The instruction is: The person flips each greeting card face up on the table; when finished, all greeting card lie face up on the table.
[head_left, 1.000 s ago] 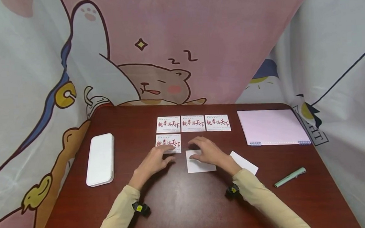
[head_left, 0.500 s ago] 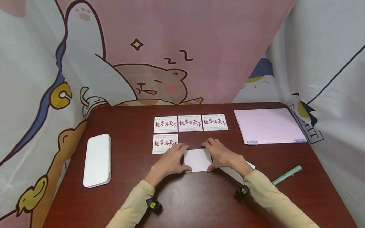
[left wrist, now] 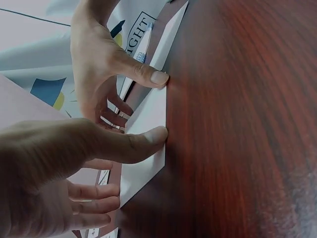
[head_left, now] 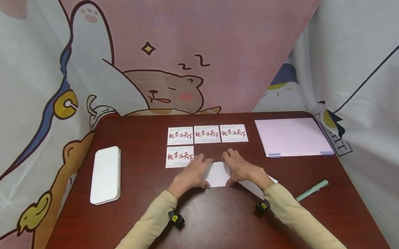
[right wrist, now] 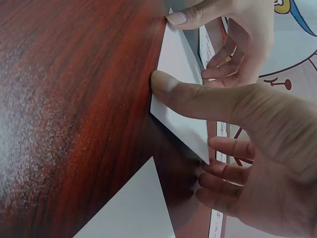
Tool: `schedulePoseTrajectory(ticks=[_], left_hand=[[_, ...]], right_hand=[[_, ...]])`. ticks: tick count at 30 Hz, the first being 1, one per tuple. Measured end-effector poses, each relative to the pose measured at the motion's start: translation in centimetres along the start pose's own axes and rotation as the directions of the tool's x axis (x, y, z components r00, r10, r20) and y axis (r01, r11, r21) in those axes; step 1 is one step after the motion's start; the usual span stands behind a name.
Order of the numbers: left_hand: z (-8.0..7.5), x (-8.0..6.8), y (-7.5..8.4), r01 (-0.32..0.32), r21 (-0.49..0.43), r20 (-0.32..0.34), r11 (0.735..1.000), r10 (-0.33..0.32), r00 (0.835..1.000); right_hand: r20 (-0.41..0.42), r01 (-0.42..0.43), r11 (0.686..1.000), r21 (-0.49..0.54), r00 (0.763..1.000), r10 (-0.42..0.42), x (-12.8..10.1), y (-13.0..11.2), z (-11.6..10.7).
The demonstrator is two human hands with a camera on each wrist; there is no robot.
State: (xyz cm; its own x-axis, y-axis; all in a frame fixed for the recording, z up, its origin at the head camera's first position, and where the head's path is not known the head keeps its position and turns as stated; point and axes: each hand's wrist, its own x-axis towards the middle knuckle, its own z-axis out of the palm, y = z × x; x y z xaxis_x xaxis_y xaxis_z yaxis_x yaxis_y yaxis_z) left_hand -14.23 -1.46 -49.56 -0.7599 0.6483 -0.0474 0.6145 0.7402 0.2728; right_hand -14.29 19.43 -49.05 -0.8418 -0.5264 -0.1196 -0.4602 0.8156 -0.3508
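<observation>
At a dark red wooden surface (head_left: 204,222), we see two hands pinching a blank white card (head_left: 218,173) from either side: the left hand (head_left: 191,172) grips its left edge, thumb on the near edge and fingers curled over the far one, while the right hand (head_left: 243,169) does the same on the right edge. The card lies near the middle of the surface, just below a row of printed cards. In the left wrist view, both thumbs press the card's near edge (left wrist: 146,148) down onto the wood; the right wrist view shows the same card (right wrist: 181,94) under the two thumbs, its near edge perhaps lifted slightly, though we cannot be sure from this angle. A second blank card (head_left: 257,185) lies just beside the right wrist, partly hidden by the sleeve, and shows as a white corner in the right wrist view (right wrist: 133,208). Beyond the hands, three printed cards (head_left: 206,134) with red and black lettering sit side by side, and a fourth printed card (head_left: 179,156) lies below the leftmost one, touching the left hand's fingers. A pink notebook (head_left: 293,136) rests at far right, a pale green pen (head_left: 312,190) near the right edge, and a white case (head_left: 106,174) at left.
</observation>
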Motion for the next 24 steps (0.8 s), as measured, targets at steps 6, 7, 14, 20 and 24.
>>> schedulePoseTrajectory(ticks=[6, 7, 14, 20, 24], left_hand=[[-0.1, 0.0, 0.0, 0.032, -0.039, 0.005, 0.999, -0.032, 0.999], [-0.2, 0.0, 0.0, 0.039, -0.049, 0.001, 0.998, -0.039, 0.999], [-1.1, 0.1, -0.5, 0.014, -0.083, -0.158, 0.996, -0.027, 0.987], [-1.7, -0.1, -1.0, -0.078, -0.130, -0.344, 0.988, 0.029, 0.939], [-1.9, -0.1, -1.0, -0.151, -0.130, -0.446, 0.980, 0.078, 0.892]], right_hand=[[-0.043, 0.014, 1.000, 0.024, 0.999, -0.013, 0.0, 0.1, -0.1], [-0.057, 0.011, 0.999, 0.030, 0.998, -0.009, 0.0, 0.0, -0.2], [-0.198, 0.043, 0.999, 0.012, 0.979, -0.040, 0.1, -0.1, -1.2], [-0.340, 0.148, 0.989, -0.004, 0.930, -0.141, -0.1, -0.3, -2.2], [-0.420, 0.188, 0.982, -0.037, 0.888, -0.186, -0.4, -0.4, -3.0]])
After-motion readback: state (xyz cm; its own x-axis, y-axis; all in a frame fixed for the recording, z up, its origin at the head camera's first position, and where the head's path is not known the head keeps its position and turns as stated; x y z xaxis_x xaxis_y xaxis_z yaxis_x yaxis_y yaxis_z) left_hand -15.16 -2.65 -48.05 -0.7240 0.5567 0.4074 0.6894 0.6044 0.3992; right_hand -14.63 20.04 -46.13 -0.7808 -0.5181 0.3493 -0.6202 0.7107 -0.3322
